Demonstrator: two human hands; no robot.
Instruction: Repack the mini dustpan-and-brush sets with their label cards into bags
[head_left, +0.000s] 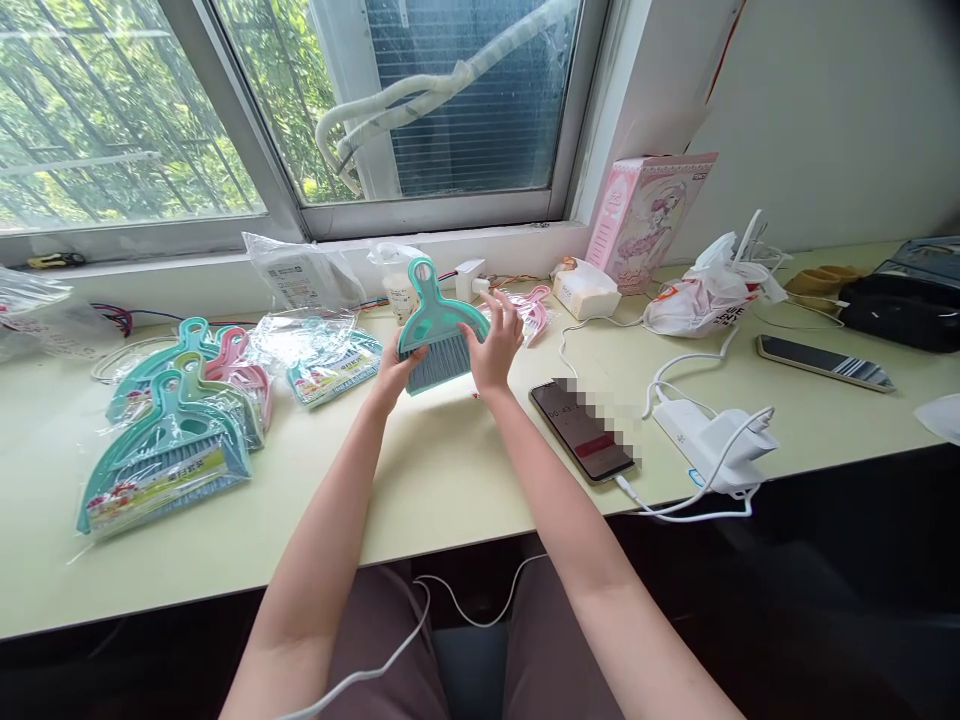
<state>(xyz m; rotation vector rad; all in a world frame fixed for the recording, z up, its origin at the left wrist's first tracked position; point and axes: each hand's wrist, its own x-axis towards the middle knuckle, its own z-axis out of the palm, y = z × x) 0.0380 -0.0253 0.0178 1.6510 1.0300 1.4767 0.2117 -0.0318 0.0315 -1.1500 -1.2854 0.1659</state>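
Note:
A teal mini dustpan (pixel 426 284) with a brush (pixel 442 360) nested in it is held up above the table, handle upward. Grey bristles of the brush face me. My left hand (pixel 394 372) grips the lower left corner, thumb across the front. At the right side is my right hand (pixel 496 345), its thumb against the front and its other fingers raised and bent around the edge. Bagged dustpan and brush sets (pixel 169 440) in teal, green and pink lie overlapping on the left. Another teal set (pixel 337 370) in clear wrapping lies nearer to my left hand.
On the pale table (pixel 442 490), a phone (pixel 581 430) shows a timer, beside a white power strip (pixel 701 440) with cables. Behind stand a tissue pack (pixel 586 288), a pink box (pixel 649 220) and a white plastic bag (pixel 701 295). A second phone (pixel 823 362) lies right.

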